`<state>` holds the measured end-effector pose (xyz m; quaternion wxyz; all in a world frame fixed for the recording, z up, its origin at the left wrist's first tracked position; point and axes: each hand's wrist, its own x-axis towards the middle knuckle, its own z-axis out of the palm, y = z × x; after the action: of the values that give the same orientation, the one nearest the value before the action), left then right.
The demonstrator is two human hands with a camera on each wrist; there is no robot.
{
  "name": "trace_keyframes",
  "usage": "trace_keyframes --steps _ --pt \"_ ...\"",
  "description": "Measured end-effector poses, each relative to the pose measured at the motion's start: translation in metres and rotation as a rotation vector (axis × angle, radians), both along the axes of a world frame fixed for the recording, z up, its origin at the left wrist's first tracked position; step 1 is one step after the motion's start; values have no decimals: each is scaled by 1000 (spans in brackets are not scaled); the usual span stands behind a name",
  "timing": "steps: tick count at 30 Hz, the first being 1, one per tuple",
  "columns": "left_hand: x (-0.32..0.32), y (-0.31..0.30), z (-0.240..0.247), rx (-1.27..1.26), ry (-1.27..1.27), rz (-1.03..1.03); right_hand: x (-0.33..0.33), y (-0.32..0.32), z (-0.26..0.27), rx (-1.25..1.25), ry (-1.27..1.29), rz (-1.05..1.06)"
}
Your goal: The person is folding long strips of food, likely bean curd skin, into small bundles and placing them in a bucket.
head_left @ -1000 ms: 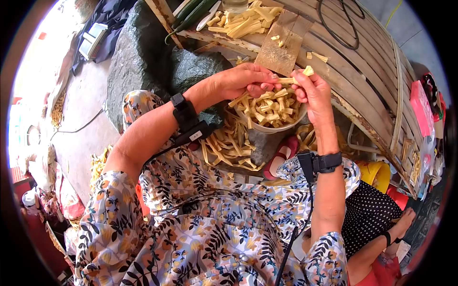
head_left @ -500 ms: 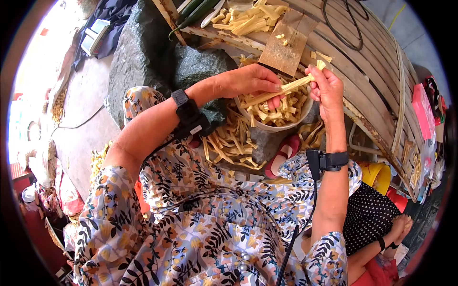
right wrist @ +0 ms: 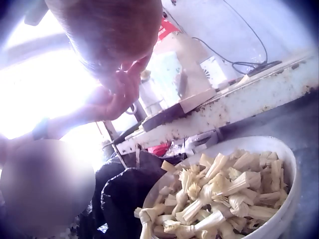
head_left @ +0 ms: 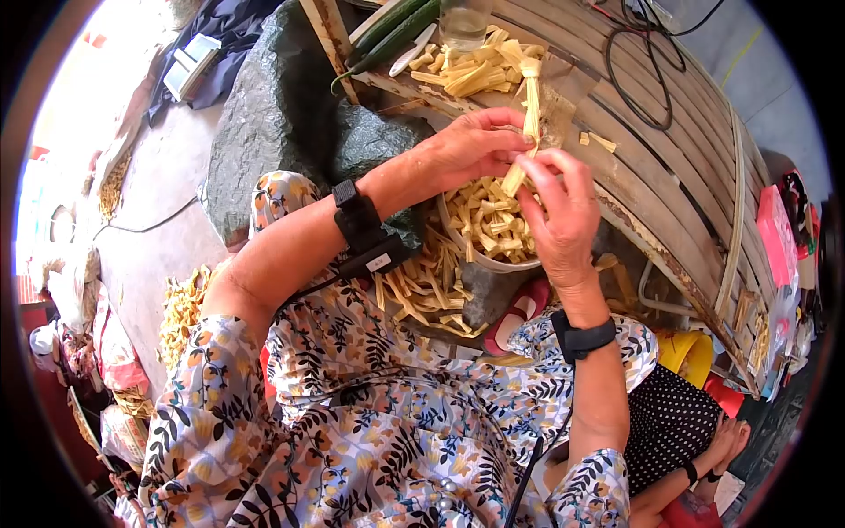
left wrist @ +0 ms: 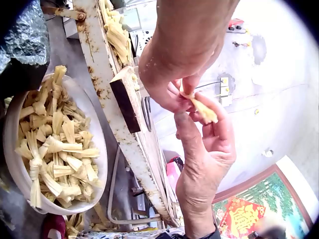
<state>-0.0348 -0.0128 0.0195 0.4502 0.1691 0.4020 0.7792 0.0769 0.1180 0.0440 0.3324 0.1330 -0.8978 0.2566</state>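
A pale yellow bundle of folded strips (head_left: 532, 99) stands nearly upright in the head view, over a white bucket's rim (head_left: 518, 266). My left hand (head_left: 475, 151) pinches its middle between thumb and fingers. My right hand (head_left: 565, 216) pinches the lower part from the right, fingertips close to the left ones. In the left wrist view, the bundle's splayed end (left wrist: 204, 110) pokes out between the left hand (left wrist: 182, 55) and the right hand (left wrist: 202, 167). Knotted yellow pieces (right wrist: 219, 196) fill the bucket below. Fingers hide the bundle's middle.
Beyond the hands, a slatted table (head_left: 656, 163) holds loose yellow pieces (head_left: 471, 75), a glass jar (head_left: 464, 25), green cucumbers (head_left: 396, 35) and a black cable (head_left: 669, 97). Long strips (head_left: 422, 286) lie left of the bucket, beside dark green plastic (head_left: 273, 114).
The bundle has swung from a slanting position to nearly upright. My right hand has left its far end, moved left and lower, and taken hold near my left hand, which has risen slightly.
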Motion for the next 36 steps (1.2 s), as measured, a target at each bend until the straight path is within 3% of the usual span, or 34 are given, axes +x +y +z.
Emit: trace_keyframes --steps 7,10,12,16,18,20,26,29,33,36 --pt "4 8 -2 -287 49 113 -8 4 -1 -48 50 44" --pt "11 17 1 -359 99 46 -10 0 -5 -646 -144 -32" --pt "15 20 4 -398 160 -29 -12 2 -9 -576 -180 -96" --pt "16 20 -3 -589 703 -32 -13 7 -24 -288 -336 -251" --pt "19 19 -3 -626 983 131 -15 10 -30 -158 -396 -310" --pt "23 19 -4 -654 1260 298 -15 9 -30 -298 -431 -297" --pt "13 16 3 -352 1573 488 -12 7 -10 -881 -545 -150" --pt "17 13 10 -301 1219 345 -11 19 -11 -1088 -676 37" --pt "14 8 15 -271 1357 284 -7 23 -8 -1249 -746 248" --pt "12 7 14 -272 1378 296 -5 24 -16 -1268 -757 268"
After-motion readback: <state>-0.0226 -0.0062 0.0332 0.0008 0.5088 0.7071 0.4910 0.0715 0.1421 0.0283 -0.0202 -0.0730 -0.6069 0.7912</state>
